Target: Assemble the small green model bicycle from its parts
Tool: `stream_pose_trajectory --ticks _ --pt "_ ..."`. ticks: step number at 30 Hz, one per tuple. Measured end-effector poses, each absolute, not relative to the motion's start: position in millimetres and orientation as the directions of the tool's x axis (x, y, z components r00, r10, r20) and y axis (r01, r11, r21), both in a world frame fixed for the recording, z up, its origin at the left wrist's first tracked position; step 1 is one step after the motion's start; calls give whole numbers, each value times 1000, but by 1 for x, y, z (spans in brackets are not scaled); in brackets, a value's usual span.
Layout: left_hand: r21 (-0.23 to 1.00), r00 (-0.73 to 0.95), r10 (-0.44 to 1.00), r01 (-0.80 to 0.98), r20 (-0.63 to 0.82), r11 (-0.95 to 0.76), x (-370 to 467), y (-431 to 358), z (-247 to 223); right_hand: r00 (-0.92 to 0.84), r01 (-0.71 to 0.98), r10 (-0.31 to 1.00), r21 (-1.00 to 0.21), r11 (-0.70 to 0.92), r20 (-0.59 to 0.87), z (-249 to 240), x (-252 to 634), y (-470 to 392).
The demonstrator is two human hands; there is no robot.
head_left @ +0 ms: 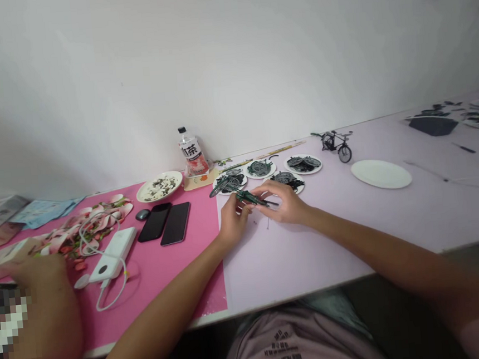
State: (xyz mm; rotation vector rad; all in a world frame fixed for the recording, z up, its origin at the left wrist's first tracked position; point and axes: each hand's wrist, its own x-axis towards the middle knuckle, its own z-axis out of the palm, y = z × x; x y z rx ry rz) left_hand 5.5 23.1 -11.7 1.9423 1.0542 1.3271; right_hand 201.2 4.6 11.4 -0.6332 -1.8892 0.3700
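Both hands meet above the lilac part of the table, around a dark green model bicycle [247, 197] that looks partly put together. A spoked wheel sticks out from it to the upper left. My left hand [233, 220] grips its near side, fingers closed. The fingers of my right hand [285, 202] pinch its right end, where a thin dark piece points outward. Just behind the hands stand small plates heaped with wheels [259, 168] and black parts [304, 164]. A small thin piece [267, 223] lies on the table below the right hand.
A black model bicycle [336, 146] stands beside a white oval plate [381, 174]. Leftward on the pink mat are two phones [175, 223], a power bank with cable [114, 253], petals [96, 225], a bowl [159, 186] and a bottle [194, 155]. Another person's arm [45, 308] reaches in at left.
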Motion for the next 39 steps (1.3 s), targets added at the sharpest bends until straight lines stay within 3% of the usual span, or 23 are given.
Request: stream_pose_trajectory --ticks 6,13,21,27,30,33,35,39 --pt "736 239 814 348 530 -581 6 22 -14 -315 319 599 -512 798 736 9 202 7" --pt "764 264 825 314 500 -564 7 18 -11 -308 317 584 -498 807 751 8 202 10" --pt "777 249 820 268 516 -570 9 18 -13 -89 217 823 -796 565 561 -6 201 18" --pt "786 66 829 283 555 -549 11 17 -14 2 -11 921 -921 389 389 -5 207 28" --pt "865 24 879 166 477 -474 12 22 -14 -16 -92 955 -951 294 297 -4 208 30" --pt "947 143 937 -11 318 -320 12 32 -16 -64 -78 963 -964 256 261 -5 208 31" --pt "975 241 946 -90 218 -202 11 38 -17 -87 -36 955 -959 282 284 -7 207 31" --pt "980 281 952 -190 117 -64 8 45 -22 -70 74 929 -927 367 362 -13 206 30"
